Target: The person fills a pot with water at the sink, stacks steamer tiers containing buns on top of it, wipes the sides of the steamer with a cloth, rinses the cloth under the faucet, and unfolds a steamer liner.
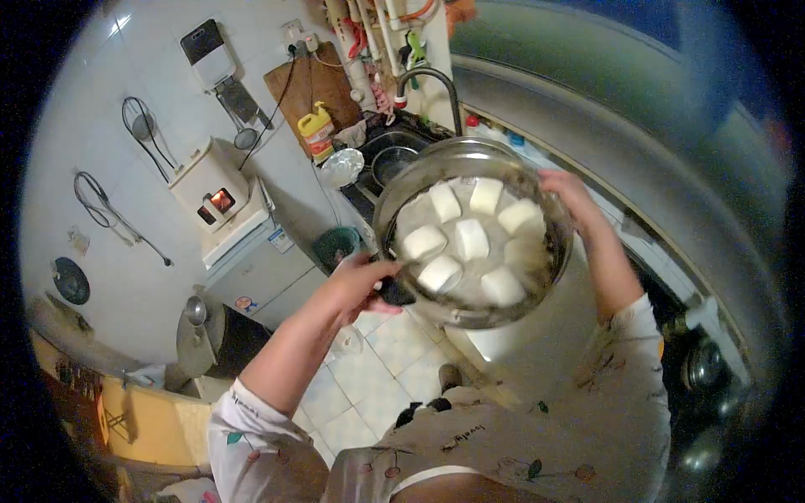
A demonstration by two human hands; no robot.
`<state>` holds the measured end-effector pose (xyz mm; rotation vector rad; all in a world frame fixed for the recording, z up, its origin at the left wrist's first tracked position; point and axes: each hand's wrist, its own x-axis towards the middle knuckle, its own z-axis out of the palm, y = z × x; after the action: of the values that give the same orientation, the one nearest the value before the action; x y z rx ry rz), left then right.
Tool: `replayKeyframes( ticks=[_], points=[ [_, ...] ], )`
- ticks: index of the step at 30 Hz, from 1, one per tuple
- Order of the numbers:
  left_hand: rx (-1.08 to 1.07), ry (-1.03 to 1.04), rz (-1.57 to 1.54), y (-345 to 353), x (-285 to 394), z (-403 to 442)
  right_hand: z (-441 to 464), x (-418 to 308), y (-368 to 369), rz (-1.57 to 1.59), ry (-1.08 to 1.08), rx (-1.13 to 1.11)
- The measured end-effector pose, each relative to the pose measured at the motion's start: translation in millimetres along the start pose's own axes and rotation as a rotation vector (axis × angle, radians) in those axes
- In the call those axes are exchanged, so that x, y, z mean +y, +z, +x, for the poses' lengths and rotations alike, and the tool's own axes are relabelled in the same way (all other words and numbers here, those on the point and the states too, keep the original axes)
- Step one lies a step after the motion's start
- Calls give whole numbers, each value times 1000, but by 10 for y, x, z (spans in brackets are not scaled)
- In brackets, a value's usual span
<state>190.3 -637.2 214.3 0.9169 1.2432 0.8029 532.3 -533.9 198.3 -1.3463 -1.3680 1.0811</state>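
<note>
A round metal steamer [394, 201] is held up in front of my body, between my two hands. Several white steamed buns [472, 239] sit apart from each other on a pale liner [482, 267] inside it. On the near left side, my left hand [365, 283] is closed around what looks like a dark handle or pad [396, 292] at the steamer's edge. At the far right, my right hand [574, 201] grips the rim, its fingertips partly hidden behind the metal. Motion blurs the steamer's right side somewhat.
Beyond the steamer are a dark sink [394, 151] and a black faucet [432, 75]. A yellow bottle [316, 132] and a foil-like bowl [343, 168] stand beside it. Left, a white air fryer [208, 189] tops a small fridge [268, 260]. A green bin [337, 245] is below.
</note>
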Motion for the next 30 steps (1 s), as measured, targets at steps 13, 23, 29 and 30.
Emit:
replayKeyframes(
  ticks=[13,23,29,30],
  points=[
    [-40,-152,-127,48,575,1959,2591,514,-190,161,173,-252],
    [-48,-136,-195,-24,469,2038,2764,633,-161,-227,-4,-123],
    [-55,-137,-189,-21,502,2019,2844,776,-203,-309,-123,-107],
    [-60,-134,-187,-26,500,2026,2854,772,-215,-329,-123,-126]
  ],
)
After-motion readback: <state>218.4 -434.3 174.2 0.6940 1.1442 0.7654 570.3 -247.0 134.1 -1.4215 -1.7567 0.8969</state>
